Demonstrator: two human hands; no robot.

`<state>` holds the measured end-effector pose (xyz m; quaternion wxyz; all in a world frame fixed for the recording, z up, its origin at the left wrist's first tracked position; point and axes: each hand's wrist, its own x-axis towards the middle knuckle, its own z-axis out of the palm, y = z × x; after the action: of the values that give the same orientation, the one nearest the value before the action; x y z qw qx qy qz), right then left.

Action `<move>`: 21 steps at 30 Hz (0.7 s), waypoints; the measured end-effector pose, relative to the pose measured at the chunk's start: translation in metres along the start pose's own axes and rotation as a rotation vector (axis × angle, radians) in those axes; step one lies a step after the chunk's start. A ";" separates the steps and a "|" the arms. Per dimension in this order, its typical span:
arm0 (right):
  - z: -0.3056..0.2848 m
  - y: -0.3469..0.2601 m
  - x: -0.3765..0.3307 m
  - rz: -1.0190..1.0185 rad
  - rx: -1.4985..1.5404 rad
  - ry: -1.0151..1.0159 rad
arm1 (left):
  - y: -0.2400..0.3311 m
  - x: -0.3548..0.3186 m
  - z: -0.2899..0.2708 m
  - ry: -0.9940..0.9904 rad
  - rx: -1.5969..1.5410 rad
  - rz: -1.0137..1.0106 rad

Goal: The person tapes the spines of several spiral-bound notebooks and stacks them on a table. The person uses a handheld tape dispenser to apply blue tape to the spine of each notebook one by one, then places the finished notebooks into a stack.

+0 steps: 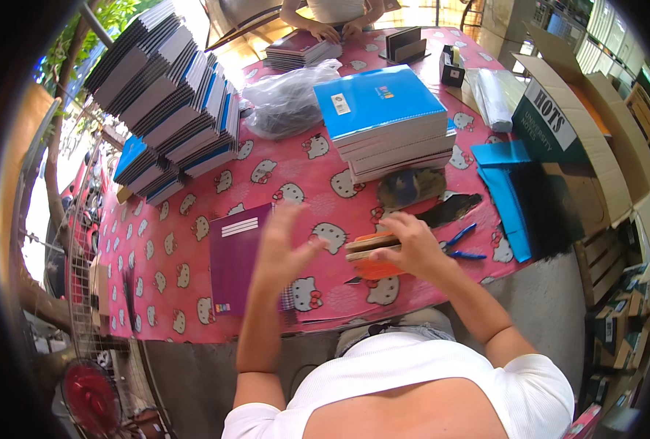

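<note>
My left hand is raised with its fingers apart, a little blurred, over the right edge of a purple spiral notebook. Nothing is in it. The notebook lies flat near the table's front edge, with a white label block at its top. To the right, my right hand grips a small orange-and-brown bundle of flat, board-like pieces between thumb and fingers. Its exact kind is unclear. Just beyond that hand lie a camouflage-patterned pouch, a dark flat piece and blue-handled pliers or scissors.
Blue-covered notebooks form a stack at the centre back. A taller notebook stack leans at the left, beside a grey plastic bag. An open carton and blue folders stand right. Another person's hands rest across the table.
</note>
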<state>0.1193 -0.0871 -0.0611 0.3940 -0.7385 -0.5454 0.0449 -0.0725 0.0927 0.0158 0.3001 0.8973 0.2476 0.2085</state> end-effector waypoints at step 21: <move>-0.020 0.023 0.282 -0.754 -0.339 -0.661 | 0.056 -0.015 0.162 0.069 0.283 -0.001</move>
<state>0.2596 0.1373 0.0404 0.0649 -0.4909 -0.8678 0.0416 0.0182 -0.0255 -0.0700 0.1620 0.9228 0.2850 0.2022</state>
